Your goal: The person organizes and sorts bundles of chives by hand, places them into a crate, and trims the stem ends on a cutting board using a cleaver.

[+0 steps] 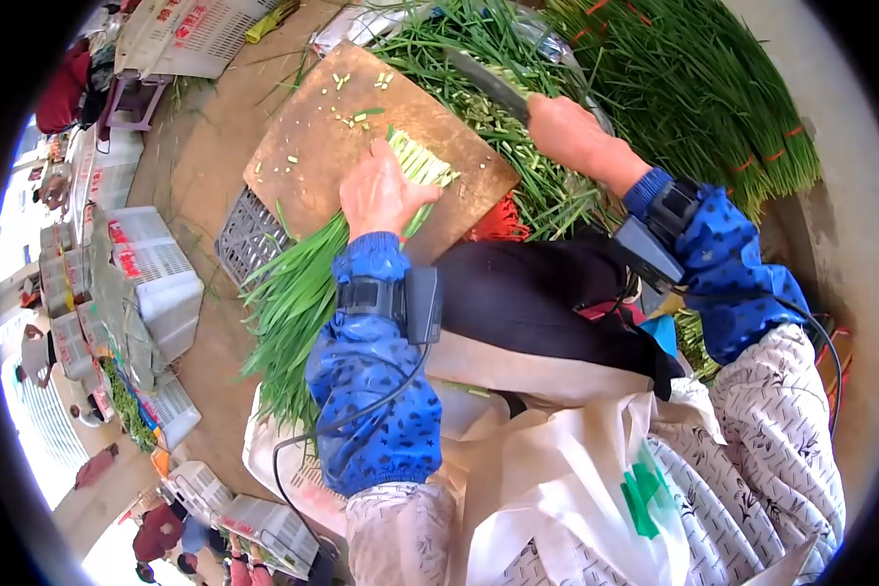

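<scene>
My left hand [379, 190] is closed over a bunch of garlic chives [303, 298] lying across a worn wooden board [308, 127]. The pale cut stem ends [422, 159] poke out past my fingers, and the long green leaves hang off the board's near left edge. In my right hand [576, 135] is the handle of a knife [488, 83]. Its blade points up and left, raised beyond the board's right edge, apart from the bunch. Small cut bits [342, 80] are scattered over the board.
A grey plastic crate [249, 234] shows under the board. Loose greens [449, 39] heap behind it, and bundles tied with red bands [693, 88] lie at the upper right. White crates [156, 254] line the left, where other people are. A cable runs along each of my sleeves.
</scene>
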Tool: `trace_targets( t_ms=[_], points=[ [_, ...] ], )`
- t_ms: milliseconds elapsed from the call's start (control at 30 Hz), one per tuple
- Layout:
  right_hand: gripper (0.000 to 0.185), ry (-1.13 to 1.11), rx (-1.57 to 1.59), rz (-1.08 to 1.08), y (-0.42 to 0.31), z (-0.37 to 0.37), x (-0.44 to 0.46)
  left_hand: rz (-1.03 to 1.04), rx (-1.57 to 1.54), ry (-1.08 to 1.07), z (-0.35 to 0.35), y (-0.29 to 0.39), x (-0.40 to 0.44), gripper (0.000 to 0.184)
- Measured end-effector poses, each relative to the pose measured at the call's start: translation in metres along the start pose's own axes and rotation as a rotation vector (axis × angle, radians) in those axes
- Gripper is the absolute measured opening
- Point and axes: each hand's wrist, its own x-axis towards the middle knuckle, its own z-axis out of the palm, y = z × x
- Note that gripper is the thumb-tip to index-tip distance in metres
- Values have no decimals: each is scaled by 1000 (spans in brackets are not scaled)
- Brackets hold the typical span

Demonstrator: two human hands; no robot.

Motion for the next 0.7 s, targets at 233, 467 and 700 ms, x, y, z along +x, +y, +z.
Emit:
trace_targets(
  t_ms=[233,467,700],
  points=[
    [17,68,229,-260,-24,13,-16,50,-64,94,-22,-17,-11,107],
    [18,-48,330,-277,-36,16,-28,-80,83,78,-7,-34,-63,97],
    [18,-108,210,-223,-55,20,-39,-30,179,181,-3,-26,-67,86]
  ],
)
